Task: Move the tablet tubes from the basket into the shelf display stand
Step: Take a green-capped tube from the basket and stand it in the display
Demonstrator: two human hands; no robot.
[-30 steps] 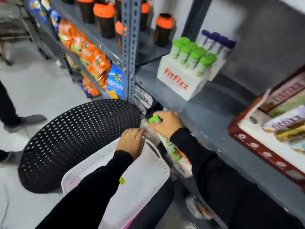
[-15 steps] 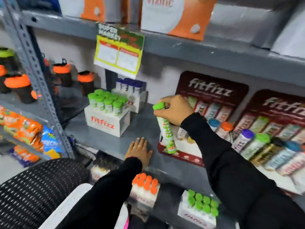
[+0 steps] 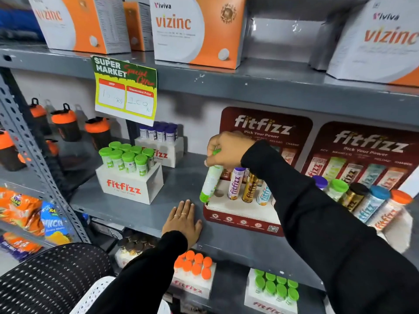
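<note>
Nearly upright, the green-capped tablet tube (image 3: 210, 180) leans with its cap end up and toward the right and its base down and to the left, the long axis running close to vertical. Its lower end sits at the leftmost edge of the red shelf display stand (image 3: 240, 219), over the white top panel beside an empty round hole; whether the base has entered a hole cannot be told. Just right of it, three tubes already stand in the stand's holes: a purple-capped one (image 3: 235, 182), a gold one (image 3: 249, 188) and a pale blue one (image 3: 263, 194). The right hand (image 3: 229, 148) reaches in from the right in a black sleeve, fingers curled down over the tube's cap end, pinching it from above. The left hand (image 3: 182, 219) lies flat and loose, palm down with fingers spread, on the grey shelf (image 3: 136, 214) just left of the stand, gripping nothing. A white perforated basket (image 3: 95, 295) shows at the bottom edge.
</note>
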